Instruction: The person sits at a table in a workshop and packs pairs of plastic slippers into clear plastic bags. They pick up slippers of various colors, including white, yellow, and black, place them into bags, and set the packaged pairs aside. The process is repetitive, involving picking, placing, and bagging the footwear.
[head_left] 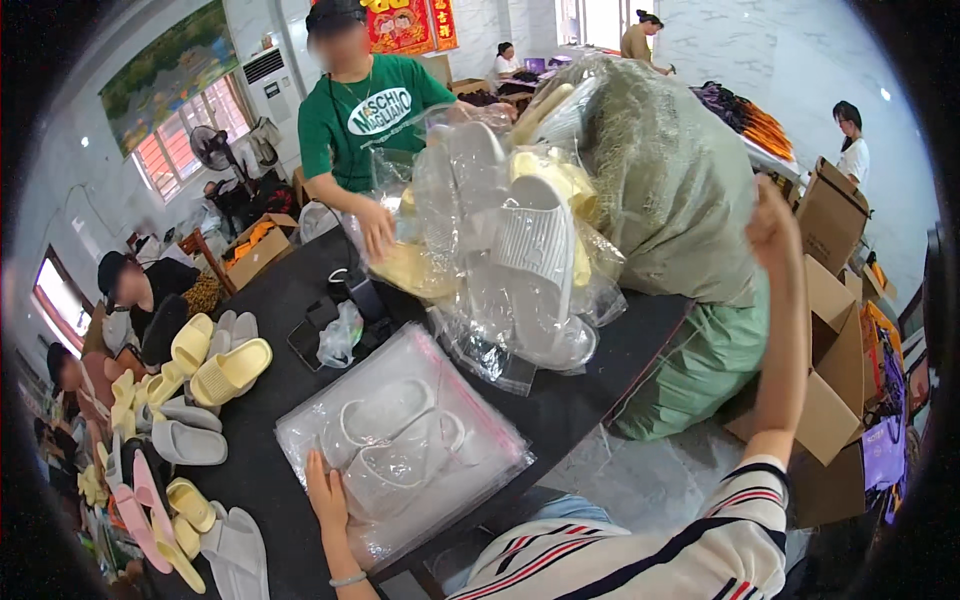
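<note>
My left hand lies with its fingers stretched out on the left edge of a stack of clear plastic bags with a pink strip along one side. A pair of grey slippers lies on the stack beside those fingers; whether the top film covers them is hard to tell. My right hand is raised at the right edge of a large, full, translucent sack. Its fingers look curled, and anything in them is hidden. Left of the sack is a heap of bagged grey and yellow slippers.
Loose slippers in grey, yellow and pink line the black table's left side. Across it, a person in a green shirt reaches toward the bagged heap. A green sack and cardboard boxes stand at the right.
</note>
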